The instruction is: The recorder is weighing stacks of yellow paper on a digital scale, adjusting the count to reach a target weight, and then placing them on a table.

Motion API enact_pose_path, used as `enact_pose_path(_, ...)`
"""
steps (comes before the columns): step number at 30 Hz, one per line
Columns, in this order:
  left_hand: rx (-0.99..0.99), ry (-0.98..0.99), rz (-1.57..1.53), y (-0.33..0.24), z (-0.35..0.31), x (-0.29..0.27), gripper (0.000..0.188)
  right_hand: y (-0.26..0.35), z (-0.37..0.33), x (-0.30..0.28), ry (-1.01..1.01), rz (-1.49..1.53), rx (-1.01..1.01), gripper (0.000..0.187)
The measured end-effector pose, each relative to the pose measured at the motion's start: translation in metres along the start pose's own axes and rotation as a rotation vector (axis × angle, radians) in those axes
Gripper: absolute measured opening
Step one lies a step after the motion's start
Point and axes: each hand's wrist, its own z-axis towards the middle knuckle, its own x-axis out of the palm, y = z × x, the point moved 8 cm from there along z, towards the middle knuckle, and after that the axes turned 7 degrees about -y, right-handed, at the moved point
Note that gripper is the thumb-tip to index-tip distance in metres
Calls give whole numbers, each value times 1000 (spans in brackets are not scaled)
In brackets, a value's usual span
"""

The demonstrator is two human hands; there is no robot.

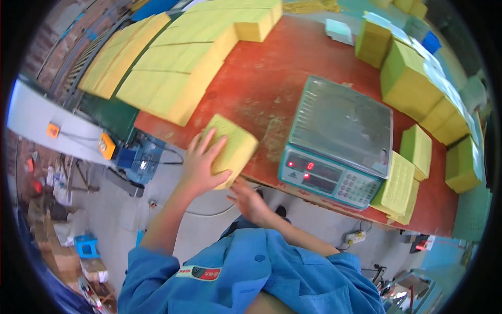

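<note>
A stack of yellow paper sheets (238,149) sits at the near edge of the red table, left of the scale. My left hand (201,165) grips it, fingers spread over its top and thumb along the near side. My right hand (252,203) is just below the stack's near corner, with its fingers apart and nothing visible in it. Whether its fingertips touch the stack I cannot tell. To the right stands a digital scale (340,125) with a bare metal pan and a lit red display.
Long rows of yellow paper stacks (172,57) line the table's left side. More stacks (410,78) stand along the right. A few loose stacks (395,183) lean beside the scale. The red table top (261,68) shows between them. A blue stool (86,246) stands on the floor.
</note>
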Motion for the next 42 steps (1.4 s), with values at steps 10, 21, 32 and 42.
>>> enact_pose_path(10, -760, -327, -1875, -26, -14, 17, 62, 181, -134, 108, -24, -1301, -1200, 75)
enact_pose_path(21, -587, 282, -2699, -234, 166, 119, 67, 374, -198, 88, -980, -1928, -1572, 45)
enact_pose_path(32, -124, 773, -1533, -51, 171, 85, 45, 326, -184, 144, -915, -1933, -1608, 49)
enact_pose_path(42, -170, -20, -41, 174, 527, 119, 97, 205, 66, 123, -251, -1333, -817, 48)
